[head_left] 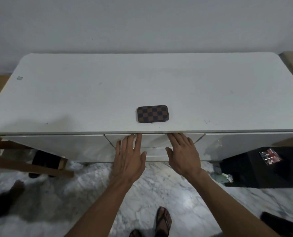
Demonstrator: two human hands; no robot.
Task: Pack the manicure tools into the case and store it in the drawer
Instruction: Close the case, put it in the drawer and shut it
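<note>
Near the front edge of a long white cabinet (142, 86), roughly at its middle, lies the manicure case (152, 114): a flat rectangle with rounded corners, shut, its lid covered in a brown-and-black checkerboard with a slightly leathery look and a dark rim along its near side. It rests flat on the cabinet top, with nothing touching it. That top is smooth, matte and pale, with rounded back corners, a small chipped mark far to the left of the case and a few faint scuffs to its right. A plain grey-white wall rises behind the cabinet.

Below the case, the cabinet's glossy white front is split by thin seams into panels; the drawer front (153, 141) sits straight beneath the case and appears closed. Farther below, the floor (159, 185) is grey-veined white marble. Left of the case and lower stands a wooden frame (31, 166); right and lower is a black box (265, 168) with a small sticker on top.

Both bare forearms reach up from the bottom of the view toward the drawer front. The left hand (130, 154) and right hand (183, 153) are flat, palms down, fingers spread and extended, holding nothing; their fingertips meet the drawer's upper edge just under the cabinet top's lip, either side of the case. A sandalled foot (163, 221) shows below on the marble.
</note>
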